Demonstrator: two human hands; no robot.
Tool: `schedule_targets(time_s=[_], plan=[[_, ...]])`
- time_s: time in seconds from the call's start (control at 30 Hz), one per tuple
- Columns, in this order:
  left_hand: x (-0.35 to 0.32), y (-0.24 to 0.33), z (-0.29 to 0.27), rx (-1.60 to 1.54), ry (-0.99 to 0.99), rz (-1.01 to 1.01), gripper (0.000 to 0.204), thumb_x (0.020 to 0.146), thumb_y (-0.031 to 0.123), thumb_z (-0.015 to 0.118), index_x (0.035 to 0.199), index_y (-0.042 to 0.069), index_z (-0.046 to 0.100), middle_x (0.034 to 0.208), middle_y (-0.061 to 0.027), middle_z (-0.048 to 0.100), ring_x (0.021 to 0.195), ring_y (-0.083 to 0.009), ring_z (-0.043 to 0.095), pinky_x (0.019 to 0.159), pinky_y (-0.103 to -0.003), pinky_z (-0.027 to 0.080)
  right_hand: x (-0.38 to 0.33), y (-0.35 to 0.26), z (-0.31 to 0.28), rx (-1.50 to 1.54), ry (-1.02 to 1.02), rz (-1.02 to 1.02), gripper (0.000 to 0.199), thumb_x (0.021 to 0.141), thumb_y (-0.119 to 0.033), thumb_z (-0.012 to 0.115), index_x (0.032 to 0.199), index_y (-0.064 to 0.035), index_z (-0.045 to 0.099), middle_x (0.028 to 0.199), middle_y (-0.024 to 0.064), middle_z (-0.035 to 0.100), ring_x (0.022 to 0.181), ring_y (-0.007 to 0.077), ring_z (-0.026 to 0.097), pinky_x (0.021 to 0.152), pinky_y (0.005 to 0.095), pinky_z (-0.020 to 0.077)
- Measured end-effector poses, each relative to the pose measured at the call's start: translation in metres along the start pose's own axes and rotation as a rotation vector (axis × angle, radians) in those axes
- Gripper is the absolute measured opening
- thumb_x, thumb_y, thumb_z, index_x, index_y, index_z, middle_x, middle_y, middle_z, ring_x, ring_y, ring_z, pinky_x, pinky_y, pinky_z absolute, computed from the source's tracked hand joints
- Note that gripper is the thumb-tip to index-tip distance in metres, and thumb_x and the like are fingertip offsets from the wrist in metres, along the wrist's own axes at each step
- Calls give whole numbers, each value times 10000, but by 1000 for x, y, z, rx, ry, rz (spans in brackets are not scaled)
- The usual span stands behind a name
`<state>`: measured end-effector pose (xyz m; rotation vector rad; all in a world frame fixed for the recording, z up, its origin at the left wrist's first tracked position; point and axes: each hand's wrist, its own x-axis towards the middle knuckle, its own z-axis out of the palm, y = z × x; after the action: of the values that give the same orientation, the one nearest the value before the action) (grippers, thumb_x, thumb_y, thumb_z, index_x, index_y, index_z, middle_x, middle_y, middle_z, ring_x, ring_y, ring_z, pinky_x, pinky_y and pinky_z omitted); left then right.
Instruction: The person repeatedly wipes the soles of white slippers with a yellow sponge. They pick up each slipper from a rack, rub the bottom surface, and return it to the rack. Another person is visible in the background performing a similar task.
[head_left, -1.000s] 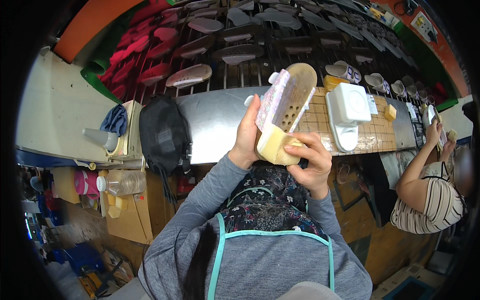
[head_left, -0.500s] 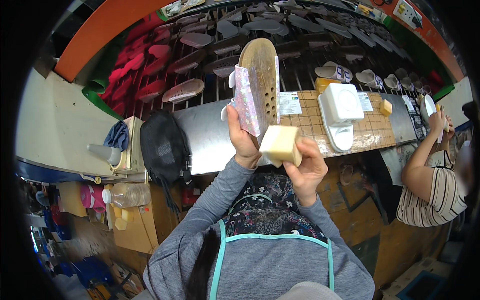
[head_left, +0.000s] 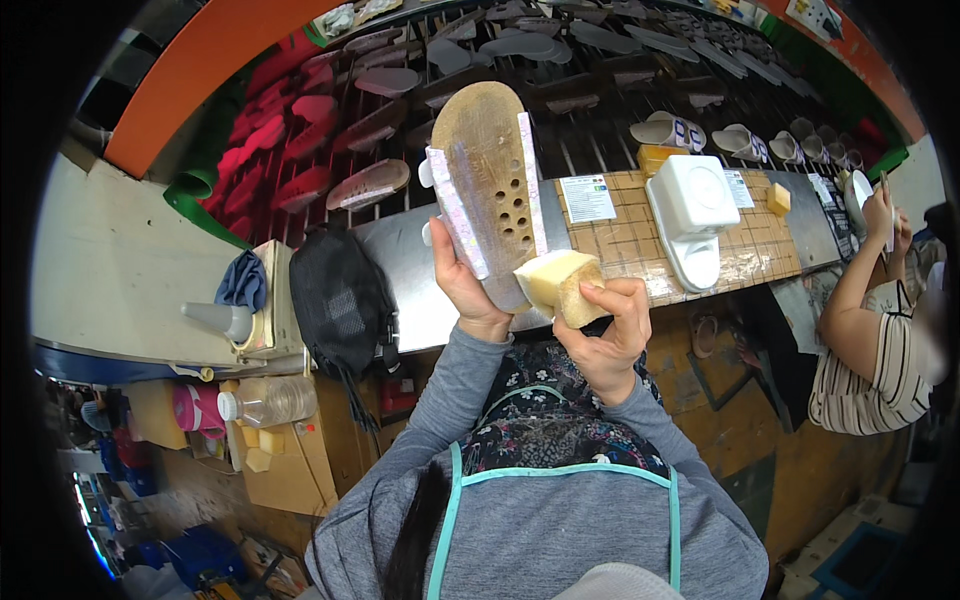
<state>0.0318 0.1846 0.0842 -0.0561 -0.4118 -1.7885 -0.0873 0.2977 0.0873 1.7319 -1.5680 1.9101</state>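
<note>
My left hand is closed on the lower left side of a brown shoe last, its bottom turned up toward me and several round holes in it. A pinkish glittery strap is wrapped round the last, its edges folded along both sides. Between the thumb and fingers of my right hand is a cream sponge block, darker at its right end. The sponge lies against or just over the lower end of the last; which of the two I cannot tell.
A white dispenser stands on the cardboard-covered bench, near a small sponge piece. A black bag sits at the left. Beyond, a rack bears rows of soles. At right, a co-worker's arm reaches in.
The last has shifted left and turned, so its holed bottom faces me more fully. My right hand has turned the sponge, staying by the last's lower end.
</note>
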Motion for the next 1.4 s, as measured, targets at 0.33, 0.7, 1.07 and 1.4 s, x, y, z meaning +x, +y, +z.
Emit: schedule_targets(time_s=[0.33,0.7,1.07,1.4], plan=[[2,18,-19,-46,74,-50,526,1009,472,388,1336,80,516,1274,-116,605,1092,-272,623,920,-420,521,1,-2,9,-40,-66,-70,538,533,-39,808,1055,-122,706,964,79,579,821,231,565,749,339,459],[12,-7,-6,-23,36,-124,520,1021,462,351,1295,63,541,1218,-114,634,1048,-253,642,924,-393,516,0,-2,4,24,-55,-22,519,516,-38,766,1025,-134,727,952,73,593,841,245,550,750,354,458],[42,2,-9,-131,270,-566,504,924,313,547,1314,-3,492,1345,-194,521,1238,-342,501,1053,-500,411,-12,72,-96,-322,35,209,381,635,5,676,1010,-58,702,993,122,588,894,289,588,820,396,490],[24,30,-20,-460,-193,-505,484,992,271,532,1409,53,421,1508,-163,347,1361,-350,382,1138,-559,300,-22,126,-148,-619,34,230,350,658,-60,680,1008,-82,692,973,86,591,907,272,588,800,369,431]])
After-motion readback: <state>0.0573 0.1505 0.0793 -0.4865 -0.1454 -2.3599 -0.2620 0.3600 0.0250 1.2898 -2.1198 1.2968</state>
